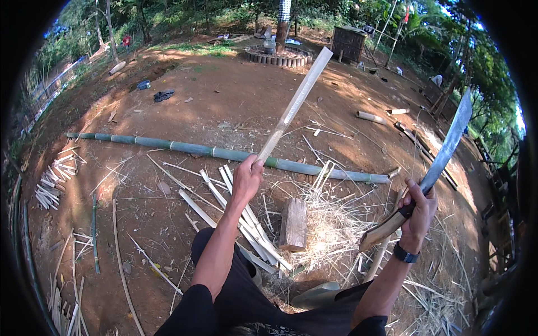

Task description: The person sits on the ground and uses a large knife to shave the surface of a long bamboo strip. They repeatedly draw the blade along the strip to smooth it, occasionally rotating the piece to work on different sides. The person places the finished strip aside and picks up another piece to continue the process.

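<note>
The long, flat, pale bamboo strip [301,96] rises from the middle of the frame to upper centre, its free end leaning right; the left hand [247,179] is closed around its lower end. The right hand [419,210], right of centre, is wrapped around a machete with a long grey steel blade [448,147] and a brown wooden handle [384,231], near where the two meet; the blade points to the upper right, well apart from the strip. With the grip so near the blade, a slip could likely bring fingers onto its edge, though which side is sharpened is hard to tell. If blade met strip low down, an overrun could reach the bare left hand, and a glancing stroke the dark trousers [241,297] or grey-green boot [316,295] at lower centre. The squared brown wooden block [293,225] has corners that could snag the strip; the tangled pale shavings [333,227] beside it and the split bamboo lengths [196,207] on its left could catch a foot. The long green bamboo pole [190,148] bounds the near space; beyond it, brown earth [241,95] offers more swinging room, up to the low ring of short posts [288,60] at upper centre.
</note>
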The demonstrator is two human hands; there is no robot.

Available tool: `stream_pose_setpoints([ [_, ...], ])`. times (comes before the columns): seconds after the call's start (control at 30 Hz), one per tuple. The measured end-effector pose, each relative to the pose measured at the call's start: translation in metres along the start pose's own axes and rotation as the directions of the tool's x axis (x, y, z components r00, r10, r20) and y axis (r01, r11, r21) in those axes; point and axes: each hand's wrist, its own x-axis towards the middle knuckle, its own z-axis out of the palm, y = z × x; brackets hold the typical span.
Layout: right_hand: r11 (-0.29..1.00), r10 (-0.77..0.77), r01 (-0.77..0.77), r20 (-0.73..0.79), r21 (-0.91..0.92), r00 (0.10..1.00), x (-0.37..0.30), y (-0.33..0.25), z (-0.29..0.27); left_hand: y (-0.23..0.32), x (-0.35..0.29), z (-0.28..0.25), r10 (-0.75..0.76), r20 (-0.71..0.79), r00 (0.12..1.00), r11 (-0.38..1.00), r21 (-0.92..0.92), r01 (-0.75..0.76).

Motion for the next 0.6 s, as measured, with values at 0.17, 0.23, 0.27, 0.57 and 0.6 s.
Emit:
stream_pose_setpoints([
  [0.17,0.903,0.154,-0.161,-0.05,-0.397,0.987,-0.008,0.061,-0.052,0.048,0.007,-0.039,-0.019,0.184,0.983,0.989,0.145,-0.008],
  [0.23,0.858,0.338,-0.322,-0.031,-0.4,0.941,-0.022,0.083,-0.076,0.067,0.01,-0.049,-0.045,0.299,0.953,0.988,0.154,-0.001],
  [0.27,0.868,0.447,-0.436,-0.01,-0.238,0.895,-0.033,0.096,-0.082,0.075,0.008,-0.057,-0.028,0.349,0.937,0.997,0.078,0.001],
  [0.57,0.38,0.68,-0.75,0.386,0.542,0.623,-0.08,0.142,-0.058,0.077,-0.039,-0.069,-0.287,0.479,0.83,0.895,-0.176,0.411],
  [0.6,0.362,0.64,-0.741,0.427,0.565,0.639,-0.08,0.136,-0.048,0.075,-0.044,-0.068,-0.299,0.487,0.82,0.867,-0.221,0.447],
])
